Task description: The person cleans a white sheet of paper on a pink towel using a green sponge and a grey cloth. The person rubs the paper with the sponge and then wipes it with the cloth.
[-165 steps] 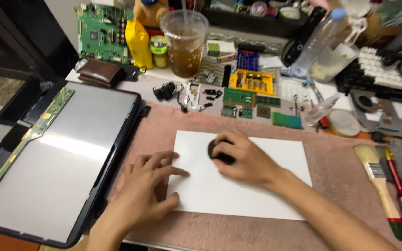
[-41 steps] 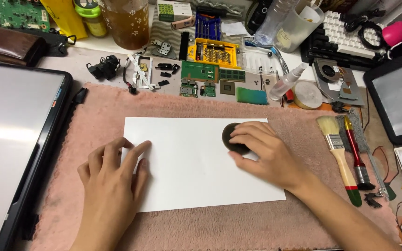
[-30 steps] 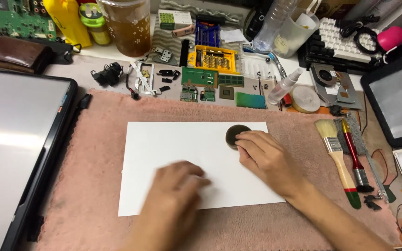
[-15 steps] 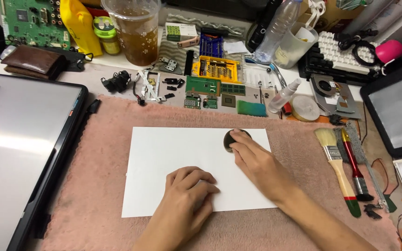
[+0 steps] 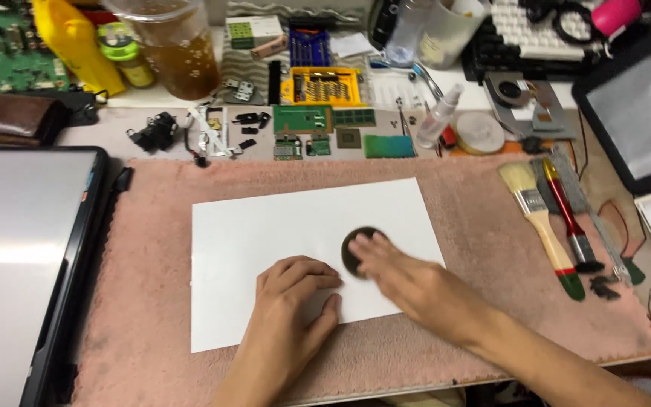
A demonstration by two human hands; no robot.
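A white sheet of paper [image 5: 280,226] lies on a pink towel-like mat [image 5: 152,286]. A small dark round disc [image 5: 357,245] rests on the sheet's right half. My right hand [image 5: 408,280] is blurred, its fingertips lie on the disc's near edge. My left hand [image 5: 291,305] presses flat on the lower middle of the sheet, fingers curled a little, close beside the right hand.
A large dark-framed screen panel [image 5: 16,264] lies at the left. A brush [image 5: 540,222] and a red-handled tool [image 5: 566,218] lie at the right. Small green circuit boards [image 5: 318,120], a yellow parts tray [image 5: 324,84], a cup of brown drink [image 5: 178,49] and a spray bottle [image 5: 438,117] stand behind the mat.
My left hand slid right along the sheet to beside the right hand. The disc and my right hand shifted from the sheet's upper right towards its middle; the view moved.
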